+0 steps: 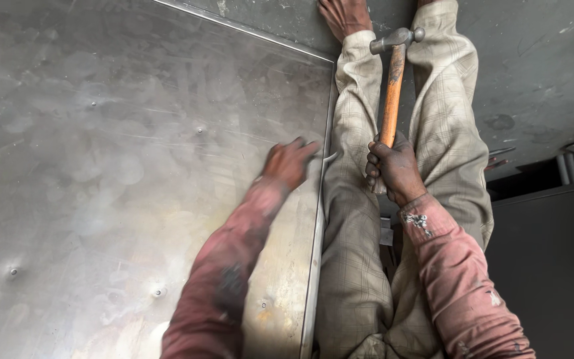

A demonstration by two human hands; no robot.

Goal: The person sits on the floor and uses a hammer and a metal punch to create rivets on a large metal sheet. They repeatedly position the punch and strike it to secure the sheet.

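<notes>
Seated with your legs stretched out beside a large metal sheet [101,166], you work at its raised right edge. Your left hand [289,161] rests on the sheet just inside that edge, blurred; whether its fingers lie flat or curl around something cannot be told. A thin bright sliver pokes out just beside the fingertips at the rim, too small to name.

Your right hand [393,167] is closed tight around the lower end of the hammer [392,86], just right of the edge, between your trousered legs [446,133]. The wooden handle runs straight away from you, parallel to the sheet's edge, its steel head far out near your bare foot [344,16].

Beyond lies the grey floor [539,60].
</notes>
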